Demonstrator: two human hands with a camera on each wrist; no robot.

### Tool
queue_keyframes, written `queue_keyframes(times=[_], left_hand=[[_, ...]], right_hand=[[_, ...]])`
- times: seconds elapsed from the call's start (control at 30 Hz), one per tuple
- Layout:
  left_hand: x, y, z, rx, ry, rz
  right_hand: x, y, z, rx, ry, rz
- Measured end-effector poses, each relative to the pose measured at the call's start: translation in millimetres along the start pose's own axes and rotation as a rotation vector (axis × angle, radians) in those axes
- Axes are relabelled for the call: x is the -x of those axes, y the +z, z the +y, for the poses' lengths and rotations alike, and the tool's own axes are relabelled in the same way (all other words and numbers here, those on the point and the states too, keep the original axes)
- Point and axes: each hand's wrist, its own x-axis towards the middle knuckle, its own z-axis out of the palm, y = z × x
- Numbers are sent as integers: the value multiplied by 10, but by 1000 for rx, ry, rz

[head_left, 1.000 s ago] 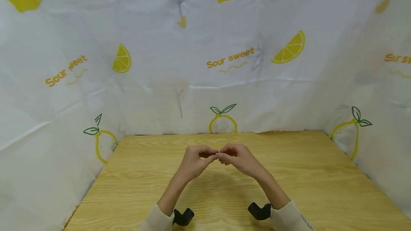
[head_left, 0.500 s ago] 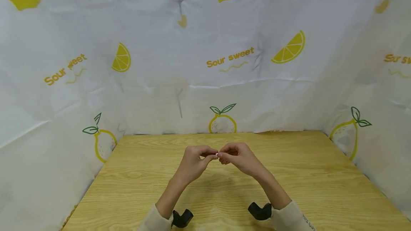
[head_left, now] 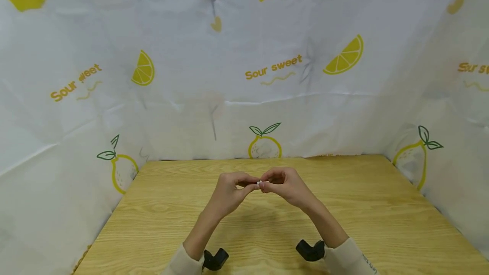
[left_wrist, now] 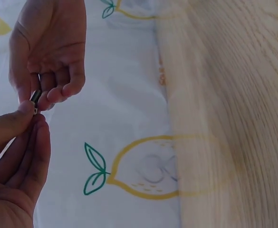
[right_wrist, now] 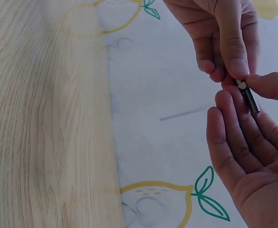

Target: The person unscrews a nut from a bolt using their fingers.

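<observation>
Lemon-print cloth (head_left: pixel 183 109) round a wood table (head_left: pixel 160 224); small bolt (right_wrist: pixel 252 100) held up between both hands.
Left hand (head_left: pixel 229 192) pinches one end, right hand (head_left: pixel 287 188) pinches near the bright end piece (right_wrist: pixel 242 85), threads sticking out toward the right palm. Looks mid-job: bolt picked up, not yet put down; can't tell if bright bit is nut or head, so what's left is unclear. Vs 1 s ago: more bright metal shows at the fingertips, hands nearly same spot.

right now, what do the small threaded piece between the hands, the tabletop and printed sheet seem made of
Small threaded piece: probably metal, shiny, from its glinting ridges.
Tabletop: wood or laminate, fairly matte, with visible grain.
Printed sheet: thin fabric or plastic, faint sheen, creased; unclear which.
</observation>
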Motion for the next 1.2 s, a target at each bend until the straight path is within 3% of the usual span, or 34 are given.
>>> queue_keyframes(times=[0.23,0.6,0.97,1.2], left_hand=[[-1,-45,6,39,-37,-29],[18,-61,-8,42,14,-12],[-1,-49,19,52,79,20],[-3,-46,7,51,71,17]], right_hand=[[-9,6,-33,10,-12,-1],[2,50,-57,63,-104,23],[-3,20,-57,16,-42,-44],[6,12,-78,-7,-8,-33]])
